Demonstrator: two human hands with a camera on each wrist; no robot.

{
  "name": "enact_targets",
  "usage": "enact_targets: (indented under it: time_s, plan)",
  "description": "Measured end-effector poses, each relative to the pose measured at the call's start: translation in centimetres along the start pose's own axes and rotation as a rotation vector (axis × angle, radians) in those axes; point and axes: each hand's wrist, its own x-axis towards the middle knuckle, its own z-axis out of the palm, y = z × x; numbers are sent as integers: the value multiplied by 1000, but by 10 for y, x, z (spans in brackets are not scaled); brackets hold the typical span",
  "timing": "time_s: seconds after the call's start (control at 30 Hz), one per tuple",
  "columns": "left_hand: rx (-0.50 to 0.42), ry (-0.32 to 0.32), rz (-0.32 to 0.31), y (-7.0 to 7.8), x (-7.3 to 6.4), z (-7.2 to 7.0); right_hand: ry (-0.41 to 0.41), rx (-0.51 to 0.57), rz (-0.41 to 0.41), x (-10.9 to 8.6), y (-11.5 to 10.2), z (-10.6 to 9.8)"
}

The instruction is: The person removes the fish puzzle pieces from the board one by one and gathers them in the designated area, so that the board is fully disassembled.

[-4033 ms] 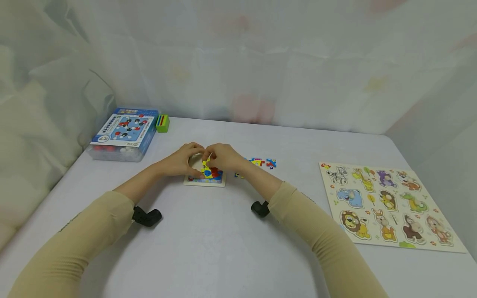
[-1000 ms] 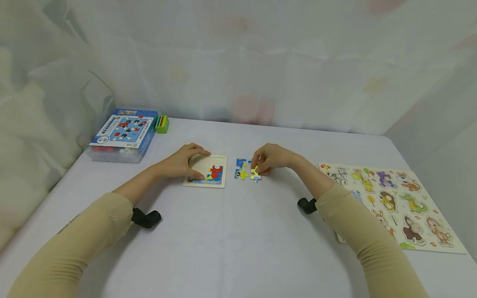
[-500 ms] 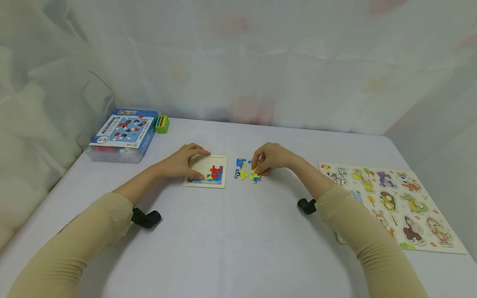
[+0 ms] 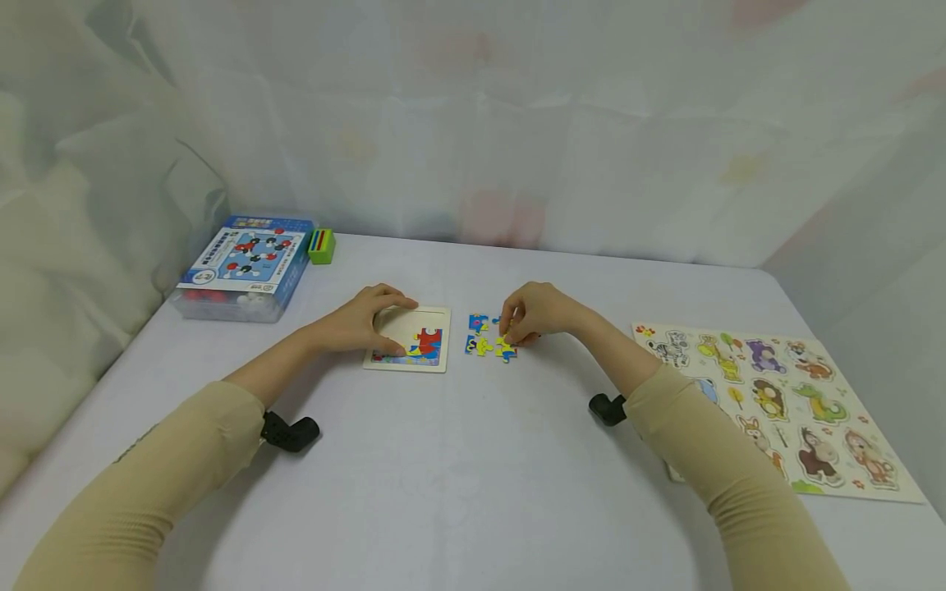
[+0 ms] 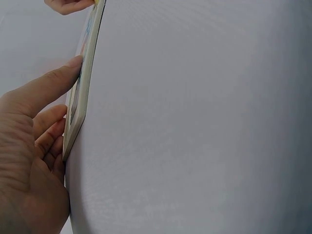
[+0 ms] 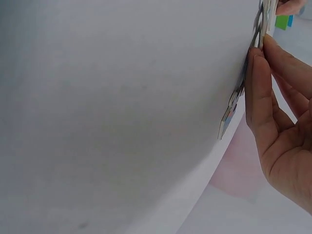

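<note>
A small wooden jigsaw tray (image 4: 421,318) lies flat in the head view, with red and blue pieces fitted along its lower part. My left hand (image 4: 362,320) grips its left side, the thumb over the lower edge and the fingers at the upper edge. In the left wrist view the thumb (image 5: 51,85) presses on the tray's face. Right of the tray, my right hand (image 4: 545,312) pinches a yellow and blue jigsaw piece (image 4: 506,351) between thumb and fingers. Loose pieces (image 4: 479,322) lie just left of those fingertips; others are partly hidden by the hand.
At the far left stands a blue box (image 4: 247,267) with a molecule picture, and a small green block (image 4: 322,246) beside it. An animal puzzle board (image 4: 794,394) lies on the right, partly under the right forearm. A white curtain (image 4: 473,123) hangs behind the table.
The right hand has moved right, from over the tray with a yellow piece to the loose pieces. Over the last second its piece has tipped slightly. The left hand stays on the tray.
</note>
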Motion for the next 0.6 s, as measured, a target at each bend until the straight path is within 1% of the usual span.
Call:
enact_targets:
  time_s: [0.47, 0.6]
  plan:
    - [-3, -2, 8, -1, -1, 0, 40, -14, -24, -1, -3, -2]
    - [5, -6, 4, 2, 0, -1, 50, 6, -24, -1, -7, -2]
